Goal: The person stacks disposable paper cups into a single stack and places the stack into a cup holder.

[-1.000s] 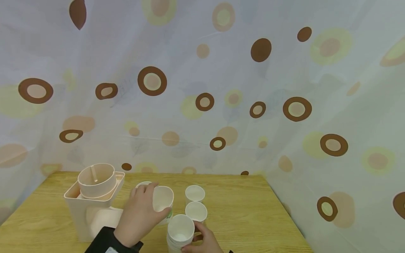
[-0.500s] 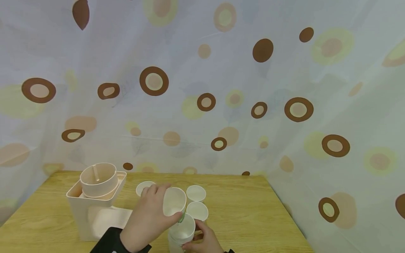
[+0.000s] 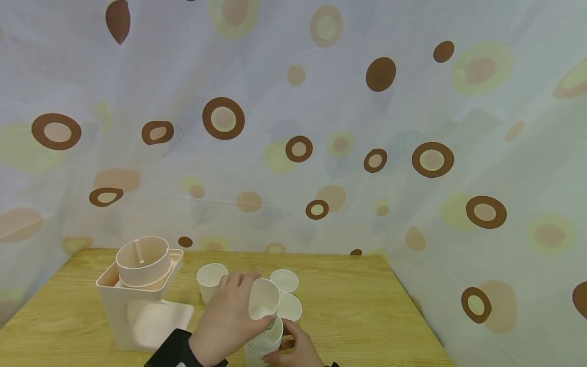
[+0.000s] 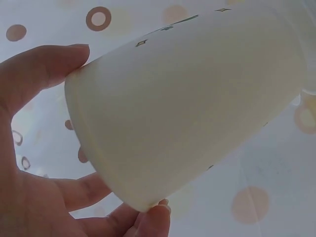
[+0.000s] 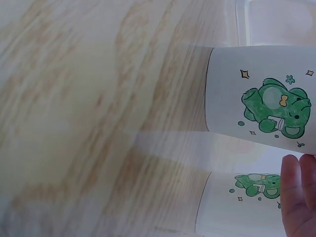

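"What's in the head view?"
"The left hand (image 3: 228, 320) holds a white, round, papery cup (image 3: 264, 298), tipped at the top of a white cup stack (image 3: 263, 342). The right hand (image 3: 299, 349) curls round the stack, on a yellow wooden table (image 3: 362, 316)."
"Left wrist?"
"Thumb (image 4: 42, 69) and fingers (image 4: 116, 217), wide apart, pinch one cup end."
"Right wrist?"
"Fingertips (image 5: 291, 185) beside a white cup (image 5: 227, 106) with a green bear (image 5: 279, 108)."

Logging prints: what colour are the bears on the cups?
The bears are mostly green, clearest in the right wrist view.
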Available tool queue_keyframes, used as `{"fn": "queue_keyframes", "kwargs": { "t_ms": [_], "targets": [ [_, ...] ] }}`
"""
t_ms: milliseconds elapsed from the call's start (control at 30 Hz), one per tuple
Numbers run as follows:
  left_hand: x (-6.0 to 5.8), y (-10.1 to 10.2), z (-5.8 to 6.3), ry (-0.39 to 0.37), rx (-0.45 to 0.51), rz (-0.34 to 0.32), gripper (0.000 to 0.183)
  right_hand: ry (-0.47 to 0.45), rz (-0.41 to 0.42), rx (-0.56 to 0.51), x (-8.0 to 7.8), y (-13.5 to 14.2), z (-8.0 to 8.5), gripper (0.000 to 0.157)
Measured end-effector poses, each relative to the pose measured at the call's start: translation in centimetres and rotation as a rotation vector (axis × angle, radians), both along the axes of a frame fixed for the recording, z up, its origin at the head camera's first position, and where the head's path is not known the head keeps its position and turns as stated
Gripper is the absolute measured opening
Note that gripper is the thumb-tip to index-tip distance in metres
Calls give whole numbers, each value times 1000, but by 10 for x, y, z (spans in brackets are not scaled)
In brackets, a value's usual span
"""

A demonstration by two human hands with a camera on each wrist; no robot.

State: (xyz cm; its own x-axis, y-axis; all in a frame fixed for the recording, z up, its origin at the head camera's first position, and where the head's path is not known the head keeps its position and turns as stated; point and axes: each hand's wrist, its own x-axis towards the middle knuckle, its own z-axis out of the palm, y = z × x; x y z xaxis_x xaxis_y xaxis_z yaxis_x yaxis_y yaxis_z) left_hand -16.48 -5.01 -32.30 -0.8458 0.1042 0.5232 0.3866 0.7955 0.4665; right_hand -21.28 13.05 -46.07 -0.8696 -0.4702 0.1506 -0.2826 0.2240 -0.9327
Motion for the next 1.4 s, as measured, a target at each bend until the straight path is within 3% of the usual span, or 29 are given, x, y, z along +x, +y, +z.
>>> {"fn": "queue_keyframes", "kwargs": {
  "t_ms": [267,667,1133,1400],
  "targets": [
    [-4,2,-6,-25,-6,-32,62,-1,7,13,0,0,-3,69],
    [-10,3,-21,-4,-34,-83,64,-11,-8,26,1,1,0,69],
    [-9,0,-19,-93,-15,-157,65,-42,-11,17,1,0,5,69],
    [-10,-1,-17,-96,-13,-191,62,-45,-9,22,1,1,3,66]
  ]
}}
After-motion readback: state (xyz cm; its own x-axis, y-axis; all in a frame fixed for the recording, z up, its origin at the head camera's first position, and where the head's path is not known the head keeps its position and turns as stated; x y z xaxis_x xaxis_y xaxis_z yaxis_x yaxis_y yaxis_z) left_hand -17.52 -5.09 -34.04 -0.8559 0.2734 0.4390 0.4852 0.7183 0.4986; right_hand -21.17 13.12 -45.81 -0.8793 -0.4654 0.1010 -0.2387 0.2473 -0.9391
